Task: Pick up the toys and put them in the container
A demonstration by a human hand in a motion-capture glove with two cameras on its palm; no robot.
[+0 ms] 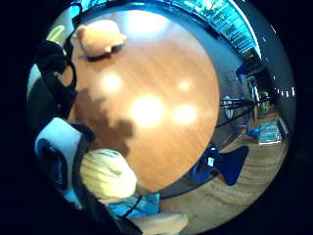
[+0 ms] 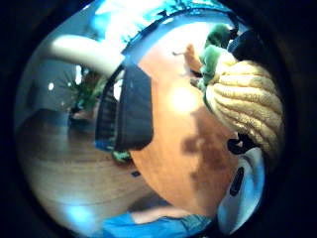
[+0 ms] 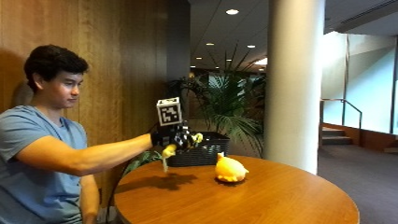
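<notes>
My gloved right hand (image 3: 174, 136) is raised above the round wooden table (image 3: 249, 200) and grips a yellow and green plush toy (image 3: 169, 150) that hangs below the fingers. The same ribbed yellow toy (image 2: 245, 99) fills the side of the thumb side palm view, with green parts (image 2: 214, 54) beside it, and shows as a yellow lump (image 1: 107, 174) in the little finger side view. The black basket (image 3: 202, 150) stands at the table's far edge, just beyond the hand; it shows as a dark box (image 2: 126, 111). An orange-yellow plush animal (image 3: 230, 169) lies on the table near the basket (image 1: 100, 36).
A potted palm (image 3: 233, 107) stands behind the basket and a white column (image 3: 292, 84) rises beyond the table. A wood-panelled wall is behind the person. Blue chairs (image 1: 227, 164) stand on the floor beside the table.
</notes>
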